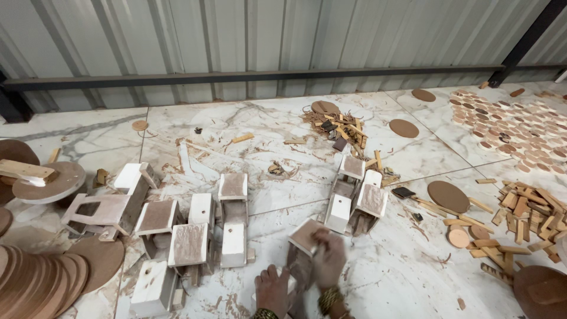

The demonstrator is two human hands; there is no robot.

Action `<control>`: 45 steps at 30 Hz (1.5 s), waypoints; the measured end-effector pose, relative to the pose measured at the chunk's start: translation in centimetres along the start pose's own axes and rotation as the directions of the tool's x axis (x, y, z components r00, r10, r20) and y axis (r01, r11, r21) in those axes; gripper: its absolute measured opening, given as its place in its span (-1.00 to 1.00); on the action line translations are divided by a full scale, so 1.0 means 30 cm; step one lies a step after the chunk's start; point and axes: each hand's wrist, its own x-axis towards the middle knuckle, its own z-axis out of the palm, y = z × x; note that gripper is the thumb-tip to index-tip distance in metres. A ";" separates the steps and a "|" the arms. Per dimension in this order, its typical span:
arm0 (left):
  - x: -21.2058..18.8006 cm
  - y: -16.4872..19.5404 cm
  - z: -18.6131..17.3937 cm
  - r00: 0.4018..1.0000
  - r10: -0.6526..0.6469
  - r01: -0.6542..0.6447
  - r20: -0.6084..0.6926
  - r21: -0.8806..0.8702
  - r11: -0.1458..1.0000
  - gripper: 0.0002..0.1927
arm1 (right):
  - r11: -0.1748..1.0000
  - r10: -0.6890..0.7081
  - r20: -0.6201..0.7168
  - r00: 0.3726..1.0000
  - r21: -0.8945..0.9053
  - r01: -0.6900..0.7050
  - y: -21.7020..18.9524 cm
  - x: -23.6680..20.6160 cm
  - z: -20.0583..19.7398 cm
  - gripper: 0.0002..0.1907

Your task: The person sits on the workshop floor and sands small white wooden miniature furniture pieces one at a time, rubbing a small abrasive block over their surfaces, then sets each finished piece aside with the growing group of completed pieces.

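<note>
My left hand (273, 290) rests low at the bottom edge, gripping the base of a small white-painted wooden piece (302, 237) that stands on the marble floor. My right hand (328, 257) is blurred and lies over the piece's brown top face; what it holds, if anything, I cannot tell. More white wooden pieces (233, 220) of the same kind lie in a group to the left, and another cluster (356, 195) sits just beyond my hands.
Brown round discs (35, 277) are stacked at the lower left. Small wooden sticks (528, 210) are piled at the right, with many little discs (508, 127) spread beyond. Scraps (339, 125) lie near the corrugated metal wall (266, 35).
</note>
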 end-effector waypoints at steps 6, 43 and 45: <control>0.048 -0.043 -0.006 0.955 0.280 -0.285 0.099 0.032 0.958 -0.33 | 0.900 0.026 0.334 0.942 -0.418 0.123 0.145 0.293 -0.133 -0.81; 0.226 0.057 -0.154 0.941 -0.332 0.282 -0.066 -0.388 0.877 -0.49 | 0.965 -0.078 0.301 0.951 -0.215 0.148 -0.083 -0.278 -0.098 -0.83; 0.226 0.052 -0.129 0.941 -0.325 0.263 -0.099 -0.390 0.882 -0.53 | 0.937 -0.180 0.313 0.933 -0.235 0.260 -0.096 -0.302 -0.106 -0.80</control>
